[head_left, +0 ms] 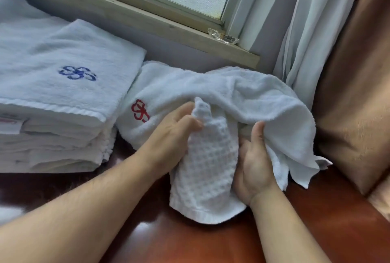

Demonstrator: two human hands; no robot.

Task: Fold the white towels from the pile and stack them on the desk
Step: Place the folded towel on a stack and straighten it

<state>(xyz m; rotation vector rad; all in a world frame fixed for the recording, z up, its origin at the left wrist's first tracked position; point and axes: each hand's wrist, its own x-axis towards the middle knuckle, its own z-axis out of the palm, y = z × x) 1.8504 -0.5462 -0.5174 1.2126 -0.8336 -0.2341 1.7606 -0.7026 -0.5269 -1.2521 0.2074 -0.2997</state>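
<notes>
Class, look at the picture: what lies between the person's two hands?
In the head view, a white waffle-weave towel lies between the left hand and right hand, both gripping it.

the waffle-weave towel [206, 170] is white cloth with a raised grid texture, while the loose towel [242, 98] behind it and the folded stack [63, 85] are fluffy terry cloth with stitched emblems. the desk [211, 241] is reddish-brown wood, polished and glossy with reflections. the curtain [346, 73] is brown matt fabric beside a painted wooden sill [147, 18].
</notes>
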